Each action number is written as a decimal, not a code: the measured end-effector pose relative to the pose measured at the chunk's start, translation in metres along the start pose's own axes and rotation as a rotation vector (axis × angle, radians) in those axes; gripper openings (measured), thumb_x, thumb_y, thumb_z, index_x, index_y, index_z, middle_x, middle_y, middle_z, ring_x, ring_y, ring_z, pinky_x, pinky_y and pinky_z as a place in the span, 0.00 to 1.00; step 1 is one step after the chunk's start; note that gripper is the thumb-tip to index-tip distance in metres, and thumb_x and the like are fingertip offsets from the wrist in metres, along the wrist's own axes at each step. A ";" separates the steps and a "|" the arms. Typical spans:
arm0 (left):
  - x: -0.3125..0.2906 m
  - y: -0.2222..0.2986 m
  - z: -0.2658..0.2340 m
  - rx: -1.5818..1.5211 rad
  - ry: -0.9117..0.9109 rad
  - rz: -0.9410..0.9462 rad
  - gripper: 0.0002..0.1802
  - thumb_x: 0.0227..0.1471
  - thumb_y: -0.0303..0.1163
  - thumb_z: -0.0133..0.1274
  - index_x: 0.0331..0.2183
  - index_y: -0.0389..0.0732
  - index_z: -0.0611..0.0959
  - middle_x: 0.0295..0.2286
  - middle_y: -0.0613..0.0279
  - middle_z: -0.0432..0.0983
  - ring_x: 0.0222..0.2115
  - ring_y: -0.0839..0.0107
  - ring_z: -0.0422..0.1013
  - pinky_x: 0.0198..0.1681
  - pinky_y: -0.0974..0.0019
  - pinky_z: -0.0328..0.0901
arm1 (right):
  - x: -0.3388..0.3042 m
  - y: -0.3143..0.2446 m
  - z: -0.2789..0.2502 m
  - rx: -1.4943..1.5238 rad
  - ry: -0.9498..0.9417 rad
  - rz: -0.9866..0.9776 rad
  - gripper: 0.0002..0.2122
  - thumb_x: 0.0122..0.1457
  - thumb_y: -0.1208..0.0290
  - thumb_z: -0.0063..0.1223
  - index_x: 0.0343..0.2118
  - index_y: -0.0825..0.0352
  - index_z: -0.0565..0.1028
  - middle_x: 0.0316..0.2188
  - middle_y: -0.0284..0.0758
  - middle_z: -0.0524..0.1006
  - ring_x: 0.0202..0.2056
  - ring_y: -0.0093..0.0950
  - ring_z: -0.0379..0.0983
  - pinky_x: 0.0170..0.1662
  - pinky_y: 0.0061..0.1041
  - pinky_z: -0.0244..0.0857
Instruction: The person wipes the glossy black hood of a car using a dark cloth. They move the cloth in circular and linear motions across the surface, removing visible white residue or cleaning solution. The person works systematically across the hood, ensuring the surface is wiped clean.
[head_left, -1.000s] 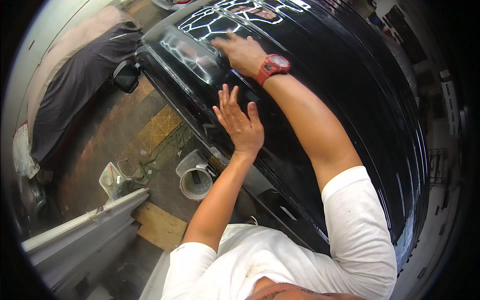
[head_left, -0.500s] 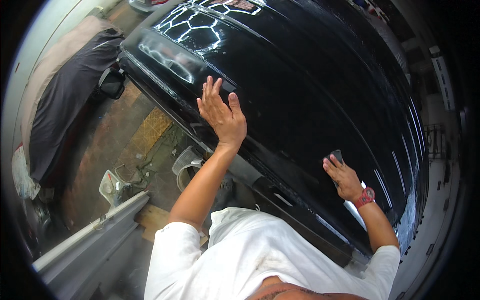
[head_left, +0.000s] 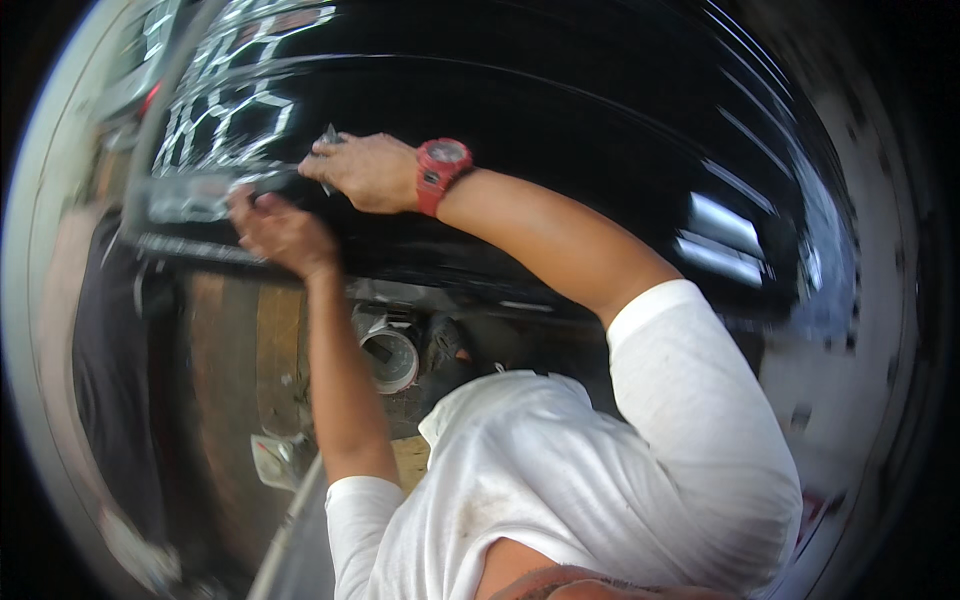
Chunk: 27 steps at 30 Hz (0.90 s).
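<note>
A glossy black car panel [head_left: 560,130], wide and curved, fills the upper part of the view. My right hand [head_left: 375,172], with a red watch [head_left: 442,170] at its wrist, is stretched across to the left. Its fingers press a small dark grey piece of sandpaper [head_left: 331,134] against the panel; most of the piece is hidden under them. Just left of it and nearer me is my left hand [head_left: 285,235], a little blurred, with fingers apart and nothing in it. Whether it touches the panel I cannot tell.
A whitish bucket [head_left: 393,362] stands on the floor below the panel's near edge. A pale container [head_left: 270,462] lies lower left, by a long pale panel edge [head_left: 290,530]. Along the far left is a dark covered shape [head_left: 115,370]. Bright lamp reflections streak the black surface.
My right hand has swept far left over the panel with the sandpaper, close to my left hand. My left hand has moved left and lower. The whole view has turned.
</note>
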<state>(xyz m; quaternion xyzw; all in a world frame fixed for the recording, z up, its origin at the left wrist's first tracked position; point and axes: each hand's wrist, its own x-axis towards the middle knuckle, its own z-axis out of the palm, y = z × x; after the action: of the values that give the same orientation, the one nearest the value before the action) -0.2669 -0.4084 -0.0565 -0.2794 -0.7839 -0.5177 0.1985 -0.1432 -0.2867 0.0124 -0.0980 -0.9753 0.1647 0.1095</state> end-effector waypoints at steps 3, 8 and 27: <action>0.006 0.004 -0.006 0.170 -0.109 -0.012 0.28 0.77 0.53 0.35 0.61 0.52 0.82 0.69 0.63 0.68 0.72 0.54 0.58 0.73 0.30 0.41 | -0.140 0.003 -0.042 -0.037 0.124 0.091 0.26 0.66 0.76 0.48 0.68 0.62 0.70 0.66 0.46 0.75 0.68 0.43 0.70 0.71 0.44 0.66; 0.008 0.029 -0.024 0.167 -0.405 0.365 0.23 0.77 0.44 0.42 0.52 0.48 0.90 0.56 0.62 0.83 0.62 0.56 0.72 0.69 0.47 0.56 | -0.379 -0.017 -0.122 -0.152 0.188 0.543 0.25 0.62 0.81 0.49 0.64 0.66 0.76 0.63 0.41 0.78 0.67 0.39 0.72 0.71 0.39 0.66; -0.228 0.291 -0.025 -0.330 -0.840 0.868 0.15 0.69 0.31 0.55 0.52 0.41 0.89 0.46 0.56 0.84 0.49 0.53 0.78 0.56 0.53 0.70 | -0.608 -0.001 -0.136 -0.558 0.525 1.032 0.18 0.65 0.75 0.46 0.57 0.67 0.76 0.54 0.49 0.80 0.56 0.49 0.78 0.54 0.46 0.78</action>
<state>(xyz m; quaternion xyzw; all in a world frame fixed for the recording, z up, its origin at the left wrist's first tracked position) 0.0955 -0.3951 0.0205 -0.7790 -0.5198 -0.3502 0.0199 0.4723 -0.3851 0.0277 -0.6168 -0.7496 -0.0930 0.2216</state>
